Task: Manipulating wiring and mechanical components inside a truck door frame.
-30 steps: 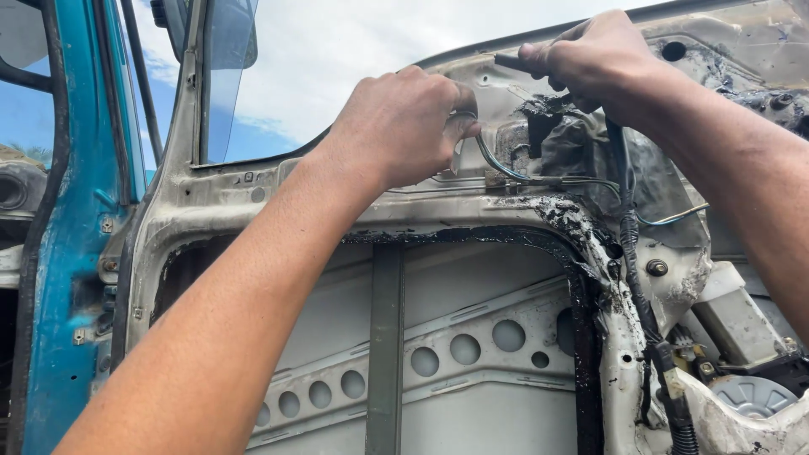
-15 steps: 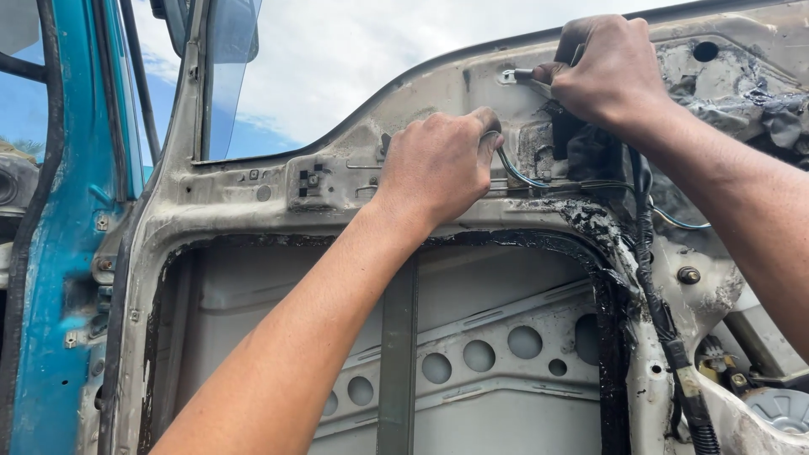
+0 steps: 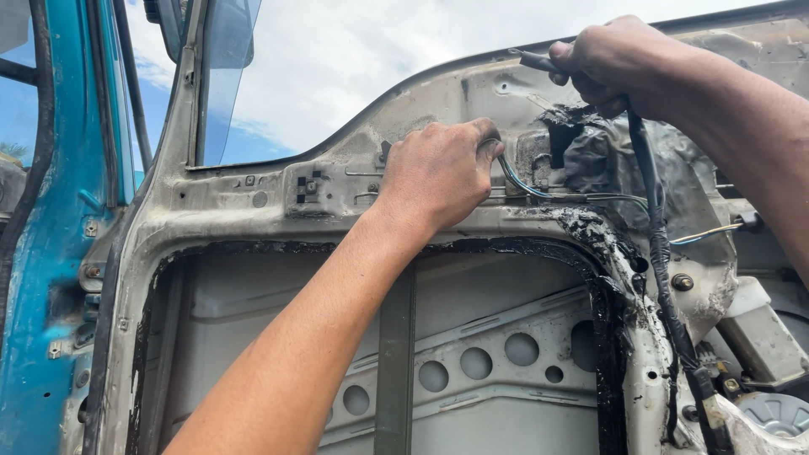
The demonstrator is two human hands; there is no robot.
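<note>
Forearm first, rising from 6 o'clock: my left hand (image 3: 438, 173) sits at the centre, fingers curled shut against the grey metal panel (image 3: 278, 202). They appear to pinch the end of the thin wires (image 3: 539, 192) that run off toward 3 o'clock, though the knuckles cover the actual grip.

At 1 o'clock my right hand (image 3: 611, 59) is clenched around a dark handle (image 3: 531, 59), with the thick black wiring loom (image 3: 657, 253) dropping from under the fist toward 5 o'clock.

I judge the step in hand to be working the wiring loose from the panel's top edge. A further move calls for a steady pull along the wire's run, kept clear of the ragged black sealant (image 3: 607, 253).

Behind the opening, a perforated brace (image 3: 472, 362) crosses the cavity, and the blue cab frame (image 3: 50, 253) stands at 9 o'clock.

Hard to read: what the handle's tip does, whether the loom is gripped or only passes beneath the fist, and where the thin wires end past the right edge.
</note>
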